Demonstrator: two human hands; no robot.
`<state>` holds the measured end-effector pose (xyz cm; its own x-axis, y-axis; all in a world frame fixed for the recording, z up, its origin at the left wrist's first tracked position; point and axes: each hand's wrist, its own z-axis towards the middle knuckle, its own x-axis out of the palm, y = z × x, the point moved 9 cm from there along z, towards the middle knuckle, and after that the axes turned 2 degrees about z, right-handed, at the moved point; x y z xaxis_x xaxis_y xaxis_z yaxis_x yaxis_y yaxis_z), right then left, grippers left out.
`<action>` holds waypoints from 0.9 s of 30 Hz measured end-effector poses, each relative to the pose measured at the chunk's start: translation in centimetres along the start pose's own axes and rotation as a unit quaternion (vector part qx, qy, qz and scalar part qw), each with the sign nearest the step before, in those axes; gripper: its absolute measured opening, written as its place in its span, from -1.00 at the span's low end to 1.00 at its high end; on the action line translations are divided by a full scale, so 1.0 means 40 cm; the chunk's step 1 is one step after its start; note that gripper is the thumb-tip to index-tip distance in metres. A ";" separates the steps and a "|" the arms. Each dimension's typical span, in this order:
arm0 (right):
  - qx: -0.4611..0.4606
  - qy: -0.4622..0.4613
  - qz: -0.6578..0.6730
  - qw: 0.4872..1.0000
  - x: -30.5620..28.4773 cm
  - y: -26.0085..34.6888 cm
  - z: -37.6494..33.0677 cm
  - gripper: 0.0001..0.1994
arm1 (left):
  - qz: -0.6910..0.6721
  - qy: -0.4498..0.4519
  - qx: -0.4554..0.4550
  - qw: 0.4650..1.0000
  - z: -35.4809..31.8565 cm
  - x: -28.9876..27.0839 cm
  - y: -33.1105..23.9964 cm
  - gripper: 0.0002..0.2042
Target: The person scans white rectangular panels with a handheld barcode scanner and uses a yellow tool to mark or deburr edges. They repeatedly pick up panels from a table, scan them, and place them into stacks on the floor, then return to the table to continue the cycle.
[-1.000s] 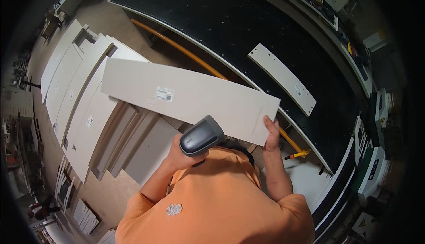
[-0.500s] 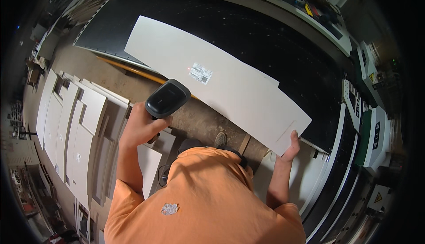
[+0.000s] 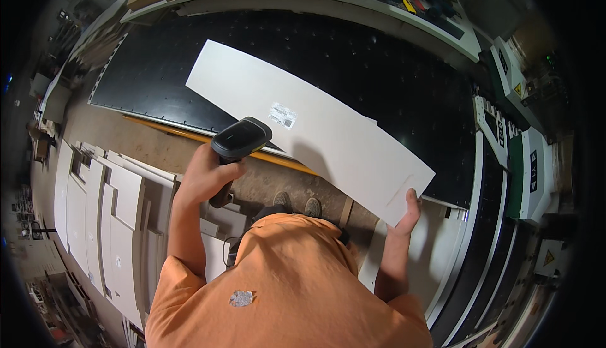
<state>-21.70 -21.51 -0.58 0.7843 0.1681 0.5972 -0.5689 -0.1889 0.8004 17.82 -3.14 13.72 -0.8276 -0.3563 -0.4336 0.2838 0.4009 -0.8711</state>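
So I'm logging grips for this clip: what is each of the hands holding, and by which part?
Left hand holds the dark handheld scanner by its handle. Right hand holds the long white panel by its near end corner.

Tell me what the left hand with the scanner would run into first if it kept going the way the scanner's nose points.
Most likely the white panel: the left hand aims the dark handheld scanner up and to the right, toward the small label on it. Depth is unclear, so the gap between them cannot be judged.

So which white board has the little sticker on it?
The long white board held over the black table, its end in the right hand. The stacked white boards on the floor show no such sticker facing the scanner.
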 end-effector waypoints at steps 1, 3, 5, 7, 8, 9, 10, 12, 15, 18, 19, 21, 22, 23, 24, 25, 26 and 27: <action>0.000 0.000 0.008 1.000 0.012 -0.005 0.010 -0.45 | -0.033 0.013 0.009 0.999 0.021 0.007 0.015 -0.81; 0.026 -0.022 0.015 0.999 0.019 -0.026 0.036 -0.46 | -0.100 0.020 0.026 0.994 0.069 0.025 0.058 -0.80; 0.056 -0.014 0.023 0.998 0.028 -0.046 0.083 -0.48 | -0.171 0.047 -0.049 0.983 0.125 0.080 0.147 -0.73; 0.068 -0.032 0.019 0.997 0.013 -0.056 0.146 -0.50 | -0.216 0.053 -0.043 0.974 0.174 0.141 0.197 -0.68; 0.076 -0.044 0.013 0.996 0.001 -0.058 0.180 -0.51 | -0.231 0.064 -0.050 0.970 0.205 0.178 0.218 -0.65; 0.075 -0.051 -0.002 0.996 -0.011 -0.056 0.218 -0.52 | -0.267 0.073 -0.053 0.959 0.237 0.211 0.233 -0.61; 0.067 -0.040 -0.013 0.997 -0.019 -0.043 0.259 -0.54 | -0.319 0.069 -0.035 0.945 0.269 0.243 0.233 -0.58; 0.082 -0.017 -0.022 0.996 -0.033 -0.026 0.351 -0.55 | -0.291 0.059 -0.028 0.954 0.321 0.279 0.250 -0.53; 0.104 -0.020 -0.103 0.989 -0.078 0.010 0.479 -0.55 | -0.292 0.073 -0.117 0.947 0.378 0.329 0.302 -0.49; 0.088 -0.011 -0.240 0.967 -0.108 0.056 0.579 -0.52 | -0.302 0.065 -0.137 0.941 0.409 0.320 0.324 -0.51; 0.053 0.014 -0.286 0.957 -0.101 0.076 0.601 -0.52 | -0.292 0.056 -0.142 0.944 0.409 0.307 0.333 -0.51; 0.036 0.003 -0.332 0.943 -0.116 0.090 0.626 -0.52 | -0.283 0.035 -0.153 0.946 0.403 0.266 0.351 -0.52; 0.028 -0.005 -0.344 0.939 -0.124 0.094 0.631 -0.51 | -0.283 0.026 -0.158 0.946 0.395 0.240 0.361 -0.53; 0.039 -0.014 -0.339 0.940 -0.135 0.092 0.630 -0.50 | -0.269 0.021 -0.161 0.949 0.388 0.208 0.371 -0.54; 0.049 -0.020 -0.329 0.943 -0.145 0.088 0.626 -0.48 | -0.251 0.017 -0.171 0.953 0.379 0.174 0.387 -0.55; 0.052 -0.032 -0.330 0.942 -0.156 0.087 0.618 -0.46 | -0.251 0.021 -0.173 0.952 0.373 0.137 0.400 -0.57; 0.048 -0.030 -0.343 0.938 -0.161 0.086 0.607 -0.45 | -0.243 0.028 -0.181 0.952 0.368 0.099 0.417 -0.59; 0.038 -0.034 -0.357 0.933 -0.165 0.086 0.594 -0.45 | -0.222 0.014 -0.189 0.957 0.371 0.058 0.436 -0.60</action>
<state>-22.97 -46.25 -3.03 0.9722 0.2150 -0.0930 0.1209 -0.1205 0.9853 28.02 -9.49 -5.91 -0.8404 -0.5412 -0.0300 -0.2889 0.4941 -0.8200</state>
